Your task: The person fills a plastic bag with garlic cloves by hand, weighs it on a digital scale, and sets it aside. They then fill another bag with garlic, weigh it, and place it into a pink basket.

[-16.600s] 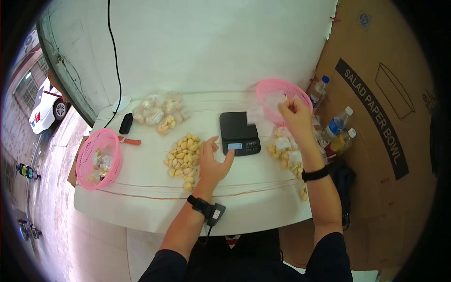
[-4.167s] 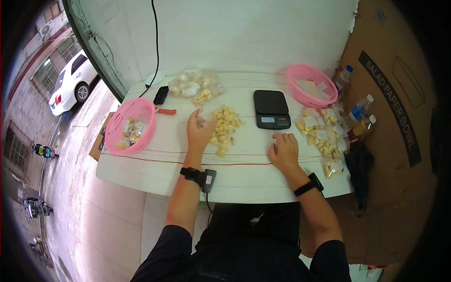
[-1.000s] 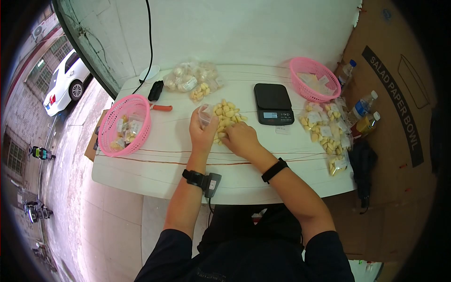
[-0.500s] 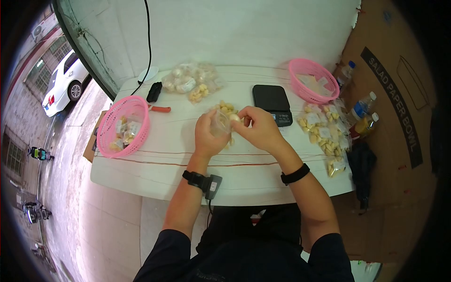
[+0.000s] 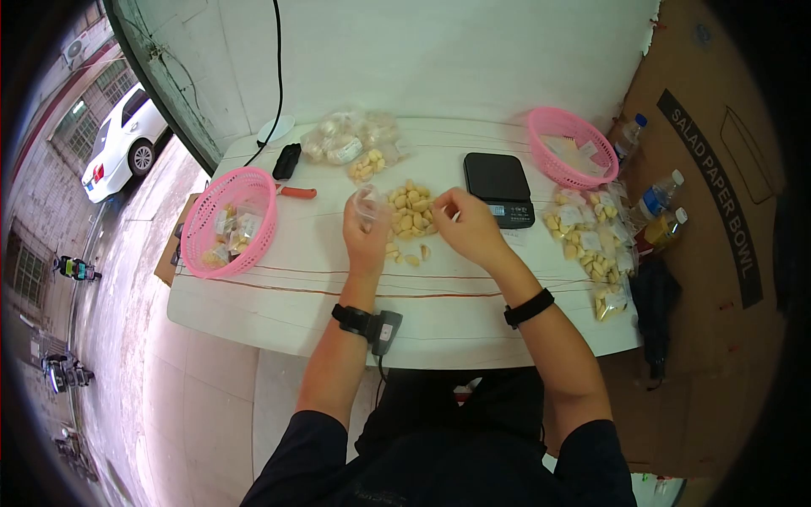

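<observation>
My left hand [image 5: 366, 239] is closed around a small clear plastic bag [image 5: 369, 205], its mouth facing up. Peeled garlic cloves [image 5: 410, 209] lie in a loose pile on the table between my hands, with a few strays nearer to me. At the right edge of this pile is my right hand [image 5: 470, 230], thumb and fingers bent together beside the cloves. What its fingertips hold, if anything, I cannot make out. A black digital scale [image 5: 496, 179] with a lit display stands just beyond my right hand.
Pink baskets stand at left [image 5: 269, 221] and back right [image 5: 541, 152]. Filled garlic bags [image 5: 591, 241] lie at right beside bottles [image 5: 657, 196] and a black umbrella [image 5: 655, 313]. A bulky clear bag [image 5: 346, 139], an orange-handled knife [image 5: 297, 193] and a black object [image 5: 287, 160] are farther back.
My right hand has moved away from the bag to the right side of the garlic pile. My left hand has shifted left with the bag, and the pile now shows fully.
</observation>
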`<state>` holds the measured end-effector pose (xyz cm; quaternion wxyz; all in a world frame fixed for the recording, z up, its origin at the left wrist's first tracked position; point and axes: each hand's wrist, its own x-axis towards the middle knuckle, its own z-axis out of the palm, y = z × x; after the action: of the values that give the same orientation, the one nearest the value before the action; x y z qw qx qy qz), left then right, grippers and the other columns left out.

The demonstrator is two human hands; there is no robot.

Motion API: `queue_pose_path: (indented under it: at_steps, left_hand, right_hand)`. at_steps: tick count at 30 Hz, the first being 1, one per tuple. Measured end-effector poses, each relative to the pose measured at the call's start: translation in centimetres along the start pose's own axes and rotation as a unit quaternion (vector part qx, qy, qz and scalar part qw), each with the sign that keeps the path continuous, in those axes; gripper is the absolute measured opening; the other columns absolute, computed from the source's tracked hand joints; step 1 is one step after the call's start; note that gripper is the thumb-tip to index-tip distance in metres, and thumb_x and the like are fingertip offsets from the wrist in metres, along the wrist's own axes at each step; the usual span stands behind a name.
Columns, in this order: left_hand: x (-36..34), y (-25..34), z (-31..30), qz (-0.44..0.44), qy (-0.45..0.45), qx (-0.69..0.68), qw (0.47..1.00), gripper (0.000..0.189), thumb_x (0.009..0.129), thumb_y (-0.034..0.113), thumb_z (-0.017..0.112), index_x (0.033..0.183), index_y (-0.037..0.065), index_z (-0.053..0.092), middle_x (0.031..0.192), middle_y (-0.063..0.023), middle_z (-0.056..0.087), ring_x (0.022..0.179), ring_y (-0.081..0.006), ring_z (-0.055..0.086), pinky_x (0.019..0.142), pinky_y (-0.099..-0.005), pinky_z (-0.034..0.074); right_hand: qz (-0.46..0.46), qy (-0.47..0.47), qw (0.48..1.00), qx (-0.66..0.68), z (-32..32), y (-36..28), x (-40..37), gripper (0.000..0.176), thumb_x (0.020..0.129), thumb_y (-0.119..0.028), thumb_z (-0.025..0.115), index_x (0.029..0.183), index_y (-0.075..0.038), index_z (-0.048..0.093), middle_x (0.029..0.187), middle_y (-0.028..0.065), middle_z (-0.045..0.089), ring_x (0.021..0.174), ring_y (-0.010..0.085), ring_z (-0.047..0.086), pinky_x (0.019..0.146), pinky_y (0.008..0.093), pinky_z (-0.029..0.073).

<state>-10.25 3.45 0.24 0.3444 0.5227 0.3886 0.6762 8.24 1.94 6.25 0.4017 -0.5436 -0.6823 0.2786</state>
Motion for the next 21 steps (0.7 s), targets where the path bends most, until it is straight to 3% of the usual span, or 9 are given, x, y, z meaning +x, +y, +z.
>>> queue_pose_path:
  at_steps: [1, 3, 4, 7, 14, 16, 21]
  left_hand:
    - [0.3, -0.7, -0.1, -0.005, 0.028, -0.049, 0.998, 0.042, 0.087, 0.007, 0.07, 0.125, 0.001, 0.054, 0.096, -0.0026, 0.054, 0.086, -0.0085, 0.053, 0.074, -0.0228, 0.047]
    - [0.4, -1.0, -0.1, -0.009, 0.057, -0.099, 0.993, 0.04, 0.089, 0.006, 0.068, 0.126, 0.0, 0.054, 0.094, -0.0005, 0.052, 0.084, -0.0064, 0.051, 0.071, -0.0217, 0.046]
    - [0.2, -0.9, -0.2, -0.025, 0.041, -0.089, 0.995, 0.041, 0.089, 0.006, 0.069, 0.126, 0.0, 0.054, 0.094, 0.0, 0.052, 0.083, -0.0064, 0.051, 0.071, -0.0214, 0.045]
    - [0.2, -1.2, -0.2, -0.025, 0.015, -0.052, 0.998, 0.041, 0.088, 0.008, 0.069, 0.126, 0.0, 0.055, 0.092, 0.0008, 0.052, 0.082, -0.006, 0.05, 0.071, -0.0208, 0.044]
    - [0.0, -1.1, 0.0, 0.015, -0.004, 0.001, 1.0, 0.039, 0.091, 0.006, 0.067, 0.127, 0.0, 0.053, 0.092, 0.0018, 0.052, 0.076, -0.0032, 0.047, 0.065, -0.0172, 0.038]
    - [0.0, -1.0, 0.0, 0.023, -0.004, 0.016, 1.0, 0.039, 0.09, 0.006, 0.067, 0.127, 0.0, 0.053, 0.092, 0.0018, 0.052, 0.076, -0.0032, 0.046, 0.065, -0.0173, 0.038]
    - [0.1, -1.0, 0.0, 0.019, -0.008, 0.006, 1.0, 0.039, 0.09, 0.006, 0.067, 0.127, 0.0, 0.053, 0.092, 0.0017, 0.051, 0.075, -0.003, 0.046, 0.065, -0.0171, 0.038]
  right_hand:
    - [0.001, 0.0, 1.0, 0.0, 0.3, 0.5, 0.0, 0.019, 0.088, -0.02, 0.066, 0.097, -0.003, 0.066, 0.076, 0.0104, 0.062, 0.073, 0.0201, 0.061, 0.068, 0.0308, 0.049]
    - [-0.041, -0.09, 0.988, -0.119, 1.5, 1.9, -0.2, 0.02, 0.088, -0.022, 0.065, 0.097, -0.004, 0.065, 0.083, 0.0121, 0.064, 0.077, 0.0241, 0.064, 0.07, 0.0358, 0.051]
    - [-0.053, -0.077, 0.984, -0.151, 2.2, 2.1, -0.6, 0.024, 0.087, -0.026, 0.066, 0.099, -0.005, 0.066, 0.092, 0.0135, 0.065, 0.083, 0.0289, 0.065, 0.072, 0.0402, 0.052]
    - [-0.086, -0.052, 0.975, -0.198, 4.3, 2.3, -0.7, 0.029, 0.085, -0.032, 0.068, 0.098, -0.006, 0.065, 0.096, 0.0142, 0.065, 0.086, 0.0316, 0.065, 0.074, 0.0414, 0.053]
    - [-0.08, -0.046, 0.947, -0.308, 6.6, 1.7, -0.4, 0.034, 0.084, -0.038, 0.07, 0.096, -0.007, 0.064, 0.091, 0.0133, 0.068, 0.087, 0.0315, 0.066, 0.073, 0.0453, 0.053]
    - [-0.01, -0.061, 0.947, -0.316, 6.6, 1.3, -0.2, 0.039, 0.084, -0.041, 0.069, 0.101, -0.006, 0.062, 0.091, 0.0133, 0.069, 0.086, 0.0313, 0.068, 0.072, 0.0456, 0.053]
    - [0.011, -0.07, 0.949, -0.309, 6.5, 1.3, -0.2, 0.043, 0.086, -0.043, 0.067, 0.107, -0.006, 0.06, 0.095, 0.0139, 0.069, 0.087, 0.0319, 0.069, 0.072, 0.0452, 0.054]
